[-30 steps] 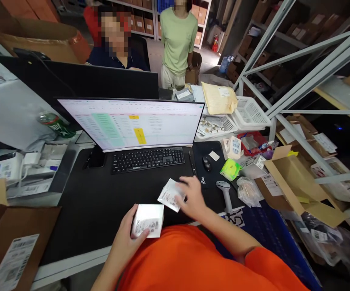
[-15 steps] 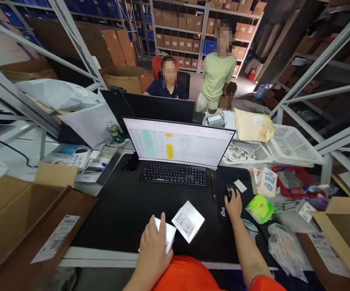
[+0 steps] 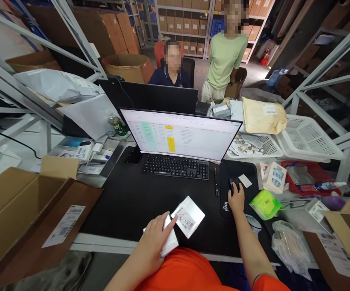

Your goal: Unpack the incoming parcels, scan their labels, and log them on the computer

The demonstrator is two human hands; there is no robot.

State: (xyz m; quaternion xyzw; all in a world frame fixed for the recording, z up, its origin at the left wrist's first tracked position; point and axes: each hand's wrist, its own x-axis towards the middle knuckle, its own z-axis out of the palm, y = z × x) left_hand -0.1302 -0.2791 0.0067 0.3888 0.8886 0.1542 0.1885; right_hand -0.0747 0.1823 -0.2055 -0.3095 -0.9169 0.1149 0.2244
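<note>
- Your left hand [image 3: 152, 244] grips a small white carton [image 3: 171, 243] at the front edge of the black-matted worktop [image 3: 123, 202]. Your fingers curl over its top, and the forefinger stretches out to touch a second box.
- That flat white square box [image 3: 189, 215] lies turned at an angle on the mat, just beside the carton. Its barcode label faces up, but the print is too small to read.
- Your right hand [image 3: 236, 201] cups a black computer mouse [image 3: 234, 184], fingers draped over it, on a black mouse pad [image 3: 226, 208] marked "logi".
- The wide monitor [image 3: 181, 133] shows a spreadsheet with green and yellow cells, text unreadable. A black keyboard [image 3: 176, 166] sits just beneath it.
- Bare mat lies open between the keyboard and your two boxes, and to their left.
- At your left an open brown cardboard box [image 3: 14, 202] carries a white shipping label [image 3: 64, 220] on its flap.
- At your right one white mesh basket [image 3: 314, 141] looks bare inside, a second white mesh tray [image 3: 272, 150] holds small packets, and a red basket [image 3: 302, 178] holds oddments.
</note>
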